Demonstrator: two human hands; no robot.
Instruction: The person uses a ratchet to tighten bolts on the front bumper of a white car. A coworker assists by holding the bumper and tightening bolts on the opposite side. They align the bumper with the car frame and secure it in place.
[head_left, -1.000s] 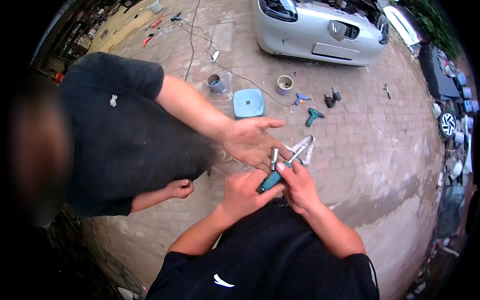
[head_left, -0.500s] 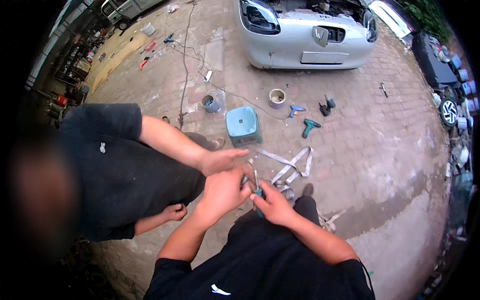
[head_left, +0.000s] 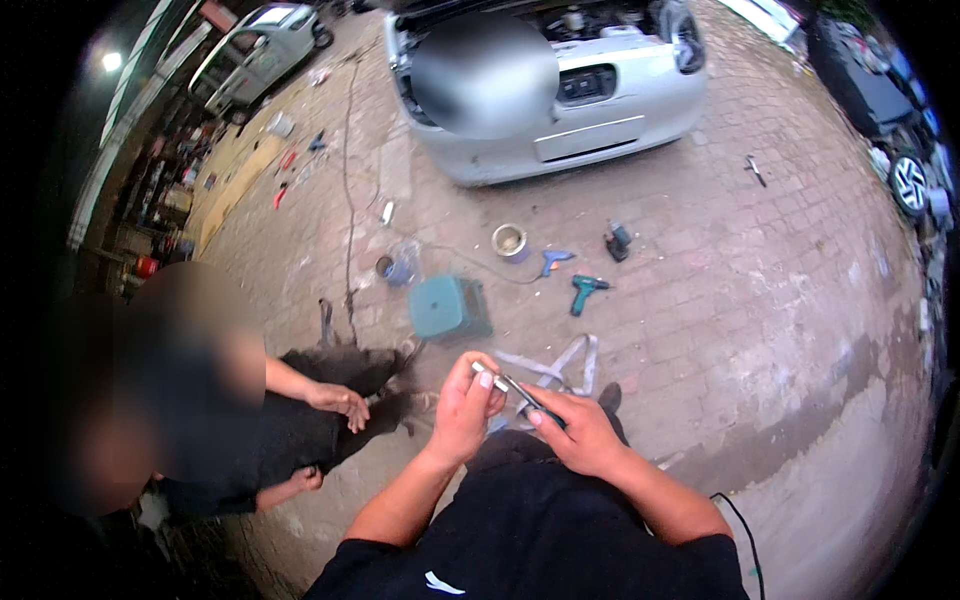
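My left hand (head_left: pixel 462 415) is closed, its thumb and fingers pinching a short silver metal cylinder (head_left: pixel 489 376). My right hand (head_left: pixel 582 432) is wrapped round a green-handled hand tool with a metal shaft (head_left: pixel 524 392). The shaft's tip meets or nearly meets the cylinder; I cannot tell whether they are joined. Both hands are in front of my body. To the left, a co-worker's hand (head_left: pixel 340 402) hangs with fingers loosely spread, apart from mine. The co-worker's other hand (head_left: pixel 306 480) is lower, its fingers curled.
A teal stool (head_left: pixel 447 307) stands ahead, with a pale strap (head_left: pixel 575 362) on the paving beside it. Farther on lie a green drill (head_left: pixel 585 293), a blue glue gun (head_left: pixel 555 262), a black power tool (head_left: pixel 617 241) and a bucket (head_left: pixel 509 243). A silver car (head_left: pixel 600 140) stands beyond.
The co-worker's hand has drawn back to the left, away from mine. My hands have turned the tool and cylinder into clearer sight. The view has shifted, and the car sits farther left.
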